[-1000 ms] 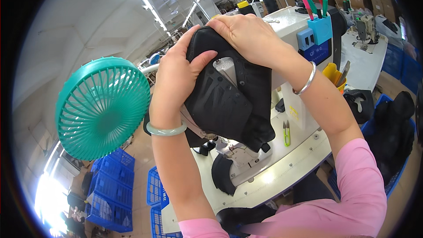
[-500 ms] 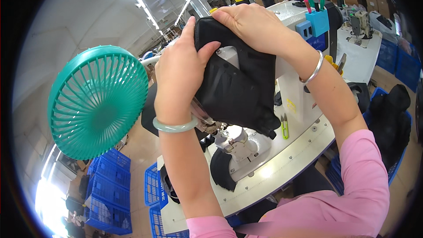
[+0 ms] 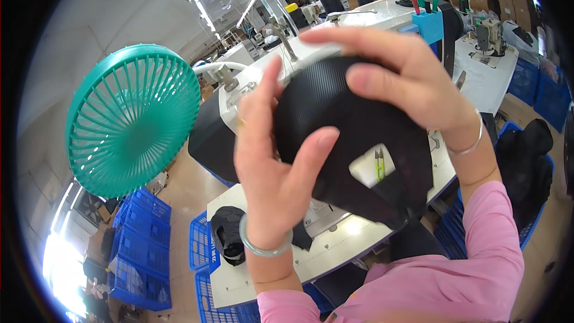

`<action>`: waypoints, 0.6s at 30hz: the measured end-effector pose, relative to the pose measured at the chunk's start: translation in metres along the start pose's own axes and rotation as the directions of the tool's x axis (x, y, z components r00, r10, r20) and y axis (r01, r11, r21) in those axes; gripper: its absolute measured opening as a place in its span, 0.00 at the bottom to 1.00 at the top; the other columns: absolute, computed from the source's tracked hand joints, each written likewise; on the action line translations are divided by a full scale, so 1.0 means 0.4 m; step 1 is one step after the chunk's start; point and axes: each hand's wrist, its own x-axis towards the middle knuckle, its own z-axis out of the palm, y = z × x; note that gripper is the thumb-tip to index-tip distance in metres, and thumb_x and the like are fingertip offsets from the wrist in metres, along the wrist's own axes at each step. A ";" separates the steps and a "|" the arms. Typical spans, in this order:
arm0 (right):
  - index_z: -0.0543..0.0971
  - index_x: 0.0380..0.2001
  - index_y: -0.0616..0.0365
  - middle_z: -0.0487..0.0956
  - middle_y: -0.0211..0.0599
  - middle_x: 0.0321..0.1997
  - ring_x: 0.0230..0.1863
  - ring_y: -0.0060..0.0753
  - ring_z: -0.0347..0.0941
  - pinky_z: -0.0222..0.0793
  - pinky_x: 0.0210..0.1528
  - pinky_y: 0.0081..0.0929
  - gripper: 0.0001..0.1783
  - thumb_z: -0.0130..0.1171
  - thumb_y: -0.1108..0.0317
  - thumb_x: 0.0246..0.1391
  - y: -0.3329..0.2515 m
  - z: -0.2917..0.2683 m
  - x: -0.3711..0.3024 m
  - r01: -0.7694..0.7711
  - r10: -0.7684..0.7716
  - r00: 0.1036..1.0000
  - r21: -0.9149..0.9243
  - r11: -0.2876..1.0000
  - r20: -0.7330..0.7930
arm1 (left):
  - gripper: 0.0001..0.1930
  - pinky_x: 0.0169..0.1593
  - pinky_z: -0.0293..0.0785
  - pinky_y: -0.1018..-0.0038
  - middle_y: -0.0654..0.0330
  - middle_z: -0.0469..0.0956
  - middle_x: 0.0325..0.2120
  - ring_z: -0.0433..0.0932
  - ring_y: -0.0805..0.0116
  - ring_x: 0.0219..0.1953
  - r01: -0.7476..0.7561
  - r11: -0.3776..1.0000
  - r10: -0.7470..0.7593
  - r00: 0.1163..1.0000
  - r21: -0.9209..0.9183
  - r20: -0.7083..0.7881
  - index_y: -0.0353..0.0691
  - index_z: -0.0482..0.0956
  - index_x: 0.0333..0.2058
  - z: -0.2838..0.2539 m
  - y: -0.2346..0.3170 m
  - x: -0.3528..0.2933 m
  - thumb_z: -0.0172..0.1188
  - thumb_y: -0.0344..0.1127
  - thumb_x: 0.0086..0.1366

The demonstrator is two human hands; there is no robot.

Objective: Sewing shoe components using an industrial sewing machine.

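Note:
A black cloth piece (image 3: 353,116), shaped somewhat like a cap, is held up in front of me between both hands. Its upper end is rounded and finely ribbed, and lower down it has an opening. My left hand (image 3: 269,167) grips the left edge, thumb on the near face. On the upper right, my right hand (image 3: 412,78) holds the piece with its thumb in front. Both hands are slightly blurred. Through the opening show thread snips (image 3: 379,166) with green handles. Behind the cloth stands a white sewing machine (image 3: 230,107), its needle area hidden.
A green fan (image 3: 134,125) stands close at the left. Another black cloth piece (image 3: 228,236) lies on the white table (image 3: 230,290). Blue crates (image 3: 143,251) are stacked on the floor; black pieces (image 3: 523,161) fill a basket at right. A blue holder (image 3: 427,27) carries tools.
The black cloth piece has been turned and brought lower and nearer, so its ribbed rounded end now shows. Both hands have shifted their hold and moved down and to the right.

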 end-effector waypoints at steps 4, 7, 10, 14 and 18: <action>0.70 0.59 0.60 0.76 0.27 0.40 0.40 0.14 0.67 0.65 0.44 0.14 0.24 0.57 0.72 0.59 -0.008 0.050 -0.112 -0.320 0.274 0.947 0.498 0.806 0.166 | 0.31 0.61 0.60 0.75 0.57 0.69 0.54 0.67 0.69 0.57 0.331 0.803 -0.277 0.944 -0.496 0.182 0.31 0.63 0.62 0.031 -0.006 -0.133 0.61 0.31 0.62; 0.69 0.60 0.65 0.77 0.27 0.38 0.40 0.14 0.70 0.66 0.44 0.16 0.28 0.58 0.63 0.59 0.011 0.093 -0.182 -0.437 0.380 0.898 0.558 0.705 0.224 | 0.21 0.57 0.66 0.77 0.55 0.75 0.51 0.73 0.71 0.52 0.570 0.453 -0.509 0.796 -0.685 0.326 0.30 0.65 0.59 0.027 -0.035 -0.206 0.50 0.33 0.71; 0.69 0.59 0.64 0.76 0.26 0.38 0.39 0.14 0.69 0.65 0.44 0.15 0.27 0.58 0.63 0.59 0.024 0.125 -0.237 -0.479 0.413 0.875 0.563 0.673 0.251 | 0.18 0.53 0.70 0.78 0.57 0.77 0.47 0.76 0.73 0.48 0.636 0.377 -0.573 0.732 -0.673 0.370 0.30 0.69 0.56 0.018 -0.061 -0.259 0.49 0.35 0.72; 0.70 0.59 0.64 0.75 0.26 0.37 0.37 0.14 0.68 0.64 0.42 0.15 0.27 0.58 0.63 0.59 0.021 0.164 -0.286 -0.458 0.416 0.882 0.615 0.642 0.223 | 0.17 0.51 0.71 0.79 0.58 0.78 0.45 0.77 0.74 0.46 0.672 0.294 -0.577 0.692 -0.680 0.434 0.31 0.70 0.53 0.007 -0.062 -0.309 0.50 0.34 0.71; 0.71 0.58 0.64 0.76 0.31 0.45 0.44 0.17 0.70 0.66 0.47 0.18 0.24 0.56 0.67 0.60 0.014 0.163 -0.311 -0.538 0.437 0.840 0.601 0.591 0.322 | 0.17 0.51 0.71 0.78 0.58 0.78 0.45 0.77 0.73 0.46 0.688 0.253 -0.572 0.673 -0.680 0.469 0.30 0.70 0.53 -0.001 -0.052 -0.322 0.51 0.32 0.69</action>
